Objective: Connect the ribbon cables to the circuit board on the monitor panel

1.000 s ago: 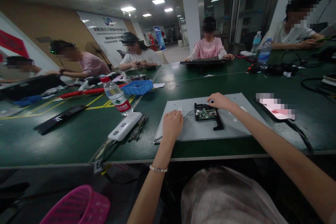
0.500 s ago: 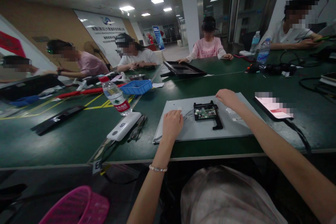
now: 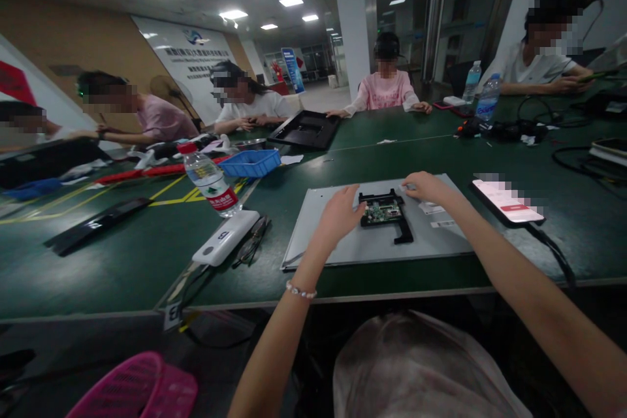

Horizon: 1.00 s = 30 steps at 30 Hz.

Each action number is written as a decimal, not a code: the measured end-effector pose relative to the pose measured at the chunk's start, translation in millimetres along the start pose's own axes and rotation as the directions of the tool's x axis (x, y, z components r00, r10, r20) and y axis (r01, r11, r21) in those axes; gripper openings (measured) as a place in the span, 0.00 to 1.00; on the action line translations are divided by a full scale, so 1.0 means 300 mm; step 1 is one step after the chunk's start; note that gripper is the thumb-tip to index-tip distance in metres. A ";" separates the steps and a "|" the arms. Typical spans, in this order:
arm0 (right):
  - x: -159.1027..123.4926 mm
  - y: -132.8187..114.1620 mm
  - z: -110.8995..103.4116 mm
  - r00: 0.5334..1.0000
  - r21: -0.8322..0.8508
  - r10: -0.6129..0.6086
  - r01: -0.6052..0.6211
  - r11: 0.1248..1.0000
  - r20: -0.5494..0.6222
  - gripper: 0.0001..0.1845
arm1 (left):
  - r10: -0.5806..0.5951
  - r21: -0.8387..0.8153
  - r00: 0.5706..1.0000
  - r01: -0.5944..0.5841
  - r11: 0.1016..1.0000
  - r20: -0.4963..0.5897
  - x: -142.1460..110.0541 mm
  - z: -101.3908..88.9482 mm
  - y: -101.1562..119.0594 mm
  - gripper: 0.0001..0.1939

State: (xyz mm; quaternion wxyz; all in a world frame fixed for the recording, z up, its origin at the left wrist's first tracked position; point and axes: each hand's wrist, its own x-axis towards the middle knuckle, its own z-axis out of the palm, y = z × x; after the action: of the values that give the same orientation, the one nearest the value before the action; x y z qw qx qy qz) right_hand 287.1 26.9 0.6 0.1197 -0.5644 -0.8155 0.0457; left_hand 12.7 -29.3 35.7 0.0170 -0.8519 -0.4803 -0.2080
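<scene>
A flat grey metal panel [image 3: 318,235], like the back of a display, lies before me near the table's front edge. On it sits a black plastic bracket [image 3: 404,228] with a green circuit board [image 3: 383,211]. At the bracket's left side is my left hand [image 3: 343,212], fingers stretched and thumb apart, the thumb close to the board's edge. My right hand [image 3: 427,188] hovers by the bracket's upper right corner, its fingers loosely bent and apart from the thumb. Whether either hand touches the bracket, I cannot tell. White labels [image 3: 441,224] show on the panel beneath my right forearm.
Left of the panel are a white power bank [image 3: 226,238], glasses [image 3: 252,245], a water bottle [image 3: 210,183] and a blue tray [image 3: 252,162]. A lit phone [image 3: 509,201] with a cable lies right. Across the table, a person's hand touches a black frame [image 3: 308,130]. Several people sit around.
My left hand has moved right across the panel, up to the bracket, and its fingers have spread. My right hand has barely shifted. The black frame across the table has moved left.
</scene>
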 end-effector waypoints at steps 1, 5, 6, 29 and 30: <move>0.004 0.000 0.007 1.000 -0.025 0.006 -0.006 1.000 -0.004 0.16 | 0.013 -0.025 1.000 -0.013 1.000 0.006 0.027 0.012 0.001 0.24; 0.019 0.000 0.027 0.999 -0.124 0.028 -0.031 0.992 -0.024 0.14 | 0.036 -0.140 0.997 -0.026 0.990 0.070 0.110 0.087 -0.026 0.26; 0.020 0.000 0.029 0.999 -0.137 0.032 -0.036 0.990 -0.030 0.14 | 0.030 -0.166 0.995 -0.014 0.986 0.093 0.120 0.108 -0.038 0.26; 0.031 -0.187 0.048 0.995 -0.087 -0.086 0.082 0.993 -0.042 0.15 | 0.083 -0.321 0.973 -0.010 0.947 0.215 0.088 0.193 -0.115 0.38; 0.028 -0.187 0.045 0.996 -0.061 -0.084 0.081 0.995 -0.040 0.15 | 0.083 -0.320 0.973 -0.009 0.947 0.216 0.088 0.193 -0.115 0.38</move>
State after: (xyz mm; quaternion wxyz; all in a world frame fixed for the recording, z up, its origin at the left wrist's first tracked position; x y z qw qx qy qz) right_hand 230.1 15.4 0.4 0.1218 -0.5344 -0.8364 0.0045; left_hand 15.7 23.9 -13.4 -0.1702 -0.8727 -0.4194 -0.1833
